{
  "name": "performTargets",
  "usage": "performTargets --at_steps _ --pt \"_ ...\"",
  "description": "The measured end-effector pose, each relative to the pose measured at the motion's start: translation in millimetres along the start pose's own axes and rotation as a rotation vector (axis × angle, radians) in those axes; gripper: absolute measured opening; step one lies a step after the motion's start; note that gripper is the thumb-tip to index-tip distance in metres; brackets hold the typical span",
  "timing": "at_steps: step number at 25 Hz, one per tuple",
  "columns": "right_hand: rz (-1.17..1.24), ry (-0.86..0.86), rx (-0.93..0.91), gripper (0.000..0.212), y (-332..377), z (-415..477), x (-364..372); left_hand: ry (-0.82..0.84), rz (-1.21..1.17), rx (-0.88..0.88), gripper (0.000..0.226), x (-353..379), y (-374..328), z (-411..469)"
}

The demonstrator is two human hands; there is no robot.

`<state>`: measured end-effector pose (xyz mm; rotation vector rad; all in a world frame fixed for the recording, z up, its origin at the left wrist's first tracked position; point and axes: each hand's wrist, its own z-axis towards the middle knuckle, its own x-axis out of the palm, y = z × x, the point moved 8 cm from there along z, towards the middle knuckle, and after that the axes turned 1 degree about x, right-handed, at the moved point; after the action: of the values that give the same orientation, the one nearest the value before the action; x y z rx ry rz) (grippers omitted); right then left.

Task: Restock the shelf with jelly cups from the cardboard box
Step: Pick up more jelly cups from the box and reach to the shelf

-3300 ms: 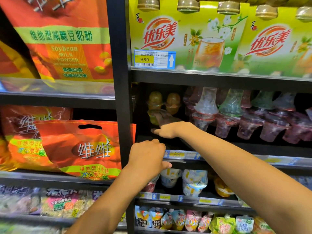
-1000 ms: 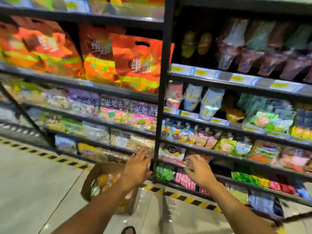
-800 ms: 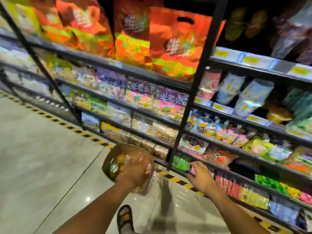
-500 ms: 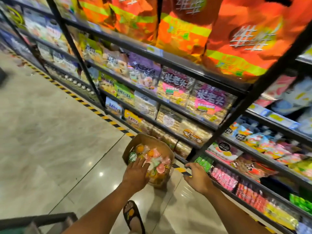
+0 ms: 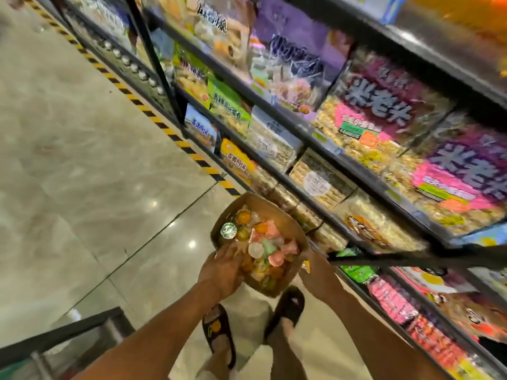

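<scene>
An open cardboard box (image 5: pixel 277 213) stands on the floor at the foot of the shelving, filled with several jelly cups (image 5: pixel 263 242) in orange, pink, green and white. My left hand (image 5: pixel 222 272) reaches over the box's near rim, fingers spread and resting on the cups, with none visibly grasped. My right hand (image 5: pixel 315 272) is at the box's right wall, its fingers hidden from this angle. The shelf that takes the jelly cups is out of view above.
Black shelving (image 5: pixel 315 138) packed with snack bags runs along the right. Yellow-black tape (image 5: pixel 164 127) marks its base on the tiled floor (image 5: pixel 82 174). A metal cart frame (image 5: pixel 68 333) sits bottom left. My feet in dark slippers (image 5: pixel 288 303) stand just behind the box.
My view has swung down from the upper shelf to the box on the floor. Both hands have dropped to the box, and the left one has gone in among the cups.
</scene>
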<state>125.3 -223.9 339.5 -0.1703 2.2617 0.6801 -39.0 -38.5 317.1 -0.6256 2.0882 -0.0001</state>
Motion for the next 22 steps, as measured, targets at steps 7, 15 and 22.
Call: performTargets --at_steps 7,15,22 --pt "-0.028 0.195 0.032 0.021 -89 150 117 0.095 -0.124 -0.094 0.074 131 32 130" --pt "-0.090 0.302 0.034 0.050 -146 311 280 0.308 -0.199 -0.263 0.073 317 76 285" --pt "-0.175 0.250 0.069 0.080 -181 404 360 0.396 -0.298 -0.224 0.072 425 95 393"
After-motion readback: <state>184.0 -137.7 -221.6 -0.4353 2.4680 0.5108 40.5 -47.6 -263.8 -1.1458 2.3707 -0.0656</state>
